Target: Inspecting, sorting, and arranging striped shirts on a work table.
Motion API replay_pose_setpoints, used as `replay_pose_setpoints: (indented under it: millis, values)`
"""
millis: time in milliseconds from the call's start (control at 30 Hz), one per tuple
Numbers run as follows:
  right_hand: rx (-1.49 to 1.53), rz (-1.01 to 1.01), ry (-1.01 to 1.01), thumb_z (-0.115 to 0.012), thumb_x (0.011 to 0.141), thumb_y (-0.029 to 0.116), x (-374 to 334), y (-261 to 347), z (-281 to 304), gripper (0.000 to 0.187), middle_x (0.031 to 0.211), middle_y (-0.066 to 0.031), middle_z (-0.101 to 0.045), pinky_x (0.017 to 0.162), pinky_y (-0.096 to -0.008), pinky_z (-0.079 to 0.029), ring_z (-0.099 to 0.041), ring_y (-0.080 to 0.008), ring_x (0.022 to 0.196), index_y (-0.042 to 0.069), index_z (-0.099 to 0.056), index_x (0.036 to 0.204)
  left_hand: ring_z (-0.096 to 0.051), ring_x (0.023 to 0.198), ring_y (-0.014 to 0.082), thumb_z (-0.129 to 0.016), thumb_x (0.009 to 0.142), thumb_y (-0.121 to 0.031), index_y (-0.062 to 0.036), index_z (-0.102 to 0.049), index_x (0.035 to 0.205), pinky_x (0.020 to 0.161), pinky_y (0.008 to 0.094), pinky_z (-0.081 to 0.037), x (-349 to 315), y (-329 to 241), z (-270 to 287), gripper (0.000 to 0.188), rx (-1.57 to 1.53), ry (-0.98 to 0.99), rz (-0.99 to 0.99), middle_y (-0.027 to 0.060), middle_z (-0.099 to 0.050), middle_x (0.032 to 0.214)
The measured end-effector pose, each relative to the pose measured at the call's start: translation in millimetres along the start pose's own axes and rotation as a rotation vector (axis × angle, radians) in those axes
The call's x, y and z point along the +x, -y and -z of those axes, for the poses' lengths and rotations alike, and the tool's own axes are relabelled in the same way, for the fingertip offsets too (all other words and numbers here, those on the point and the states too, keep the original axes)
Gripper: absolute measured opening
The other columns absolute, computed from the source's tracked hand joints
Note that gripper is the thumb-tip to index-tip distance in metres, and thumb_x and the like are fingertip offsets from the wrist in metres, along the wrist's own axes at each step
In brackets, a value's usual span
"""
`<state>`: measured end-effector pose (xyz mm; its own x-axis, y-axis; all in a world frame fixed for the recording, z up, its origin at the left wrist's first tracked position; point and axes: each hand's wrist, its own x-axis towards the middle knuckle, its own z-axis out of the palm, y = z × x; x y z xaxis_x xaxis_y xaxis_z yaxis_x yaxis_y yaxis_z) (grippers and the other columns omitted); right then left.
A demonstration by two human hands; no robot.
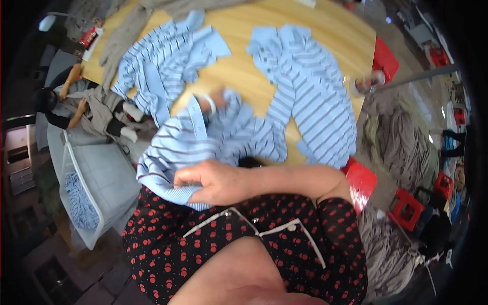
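A light-blue striped shirt (175,138) lies bunched over the table's near edge against my body. My right hand (211,180) reaches across my front, its fingers closed on the shirt's edge near its ribbed-looking lower border. Farther out, my left hand (218,97), smeared by motion, shows past the shirt with a white bracelet at the wrist. Cloth covers the left forearm, and I cannot make out those fingers. Two more striped blue garments lie on the table: a collared shirt (320,96) to the right and a crumpled one (157,51) to the far left.
Grey cloth (124,33) trails over the far-left part of the wooden table (335,25). A clear container (368,83) stands at its right edge. At left are another person holding grey fabric (99,112) and a framed bin (101,198). Red stools (406,208) and grey fabric piles (401,137) are right.
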<state>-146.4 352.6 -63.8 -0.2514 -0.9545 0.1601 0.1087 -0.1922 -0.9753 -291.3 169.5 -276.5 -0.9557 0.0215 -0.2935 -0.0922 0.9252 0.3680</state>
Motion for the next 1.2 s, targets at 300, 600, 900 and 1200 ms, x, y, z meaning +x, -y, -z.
replay_pose_setpoints:
  millis: [300,600,900,1200]
  values:
    - [-0.049,-0.043,0.039,-0.051,0.078,0.014,8.4,1.8,11.1,0.018,0.072,-0.0024,-0.048,0.063,-0.0218,-0.037,-0.040,-0.0040,0.070,-0.001,-0.048,0.088,-0.049,0.094,0.0327,-0.055,0.063,-0.021,0.0017,-0.048,0.102,0.081,0.0373,-0.039,45.0,-67.6,39.8,0.046,-0.033,-0.423,-0.151,0.0233,-0.050,0.101]
    - [0.052,-0.102,0.080,-0.049,0.082,0.014,7.6,11.9,-1.4,0.014,0.077,0.0040,-0.046,0.066,-0.0189,-0.035,-0.039,-0.0020,0.074,0.002,-0.049,0.089,-0.049,0.093,0.0288,-0.055,0.066,-0.021,0.0014,-0.048,0.103,0.081,0.0348,-0.038,-46.4,-38.6,37.9,0.045,-0.144,-0.436,-0.193,0.0201,-0.051,0.101]
    - [0.204,-0.171,0.070,-0.051,0.077,0.013,-13.1,0.4,3.5,0.024,0.091,-0.0038,-0.055,0.073,-0.0228,-0.040,-0.050,-0.0081,0.082,0.001,-0.052,0.097,-0.050,0.092,0.0249,-0.055,0.068,-0.021,0.0011,-0.048,0.104,0.082,0.0324,-0.038,-220.4,58.6,-44.0,0.043,-0.343,-0.351,-0.201,0.0169,-0.052,0.101]
    - [0.158,-0.464,-0.628,-0.051,0.074,0.017,-21.9,-143.7,117.2,0.017,0.067,-0.0035,-0.053,0.051,-0.0243,-0.040,-0.050,-0.0125,0.057,0.002,-0.055,0.080,-0.049,0.087,0.0174,-0.048,0.076,-0.018,-0.0021,-0.050,0.103,0.080,0.0287,-0.038,-332.8,-10.3,-108.4,0.032,-0.813,0.031,0.001,0.0091,-0.054,0.097]
